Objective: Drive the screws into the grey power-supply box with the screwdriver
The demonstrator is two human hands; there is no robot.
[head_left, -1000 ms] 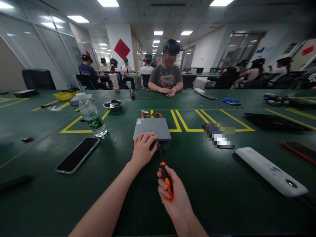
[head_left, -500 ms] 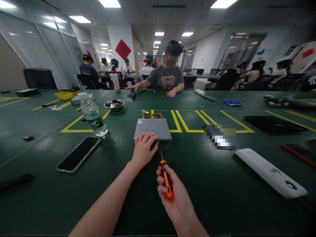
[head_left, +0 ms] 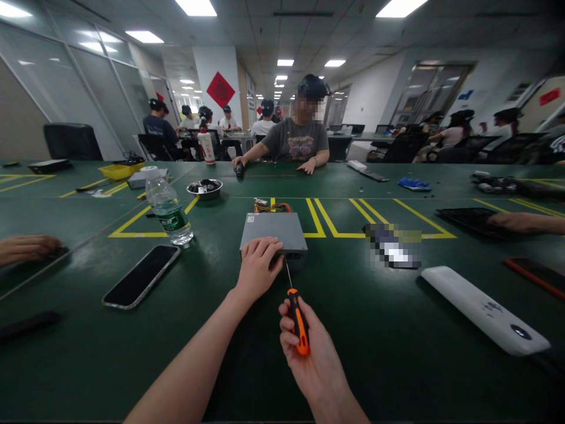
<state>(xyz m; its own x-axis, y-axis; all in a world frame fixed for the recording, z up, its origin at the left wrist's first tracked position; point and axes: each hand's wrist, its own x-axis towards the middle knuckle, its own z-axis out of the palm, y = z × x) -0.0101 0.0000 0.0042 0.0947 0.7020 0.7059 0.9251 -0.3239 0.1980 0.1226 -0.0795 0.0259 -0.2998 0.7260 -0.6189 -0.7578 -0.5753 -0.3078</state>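
A grey metal computer power supply [head_left: 285, 227] lies on the green table, its bundle of coloured cables [head_left: 273, 206] at the far side. My left hand [head_left: 259, 262] grips its near left part, fingers over the top and thumb at the near face. In my right hand [head_left: 304, 335] is an orange and black screwdriver [head_left: 300, 324], wrapped by the fingers. The thin shaft points away from me, and its tip meets the near face of the power supply beside my left thumb. The exact spot under the tip is too small to make out.
Left of my hands are a phone [head_left: 142, 277], a water bottle [head_left: 168, 206] and a metal bowl [head_left: 205, 188]. To the right lie a white power bank-like device [head_left: 483, 309] and a black panel [head_left: 468, 219] under another person's hand [head_left: 516, 222]. A co-worker [head_left: 293, 138] sits opposite.
My screwdriver has turned slightly in my right hand; the power supply stays put. Other people's hands have come in at the left and right edges. The co-worker opposite now grasps the dark object.
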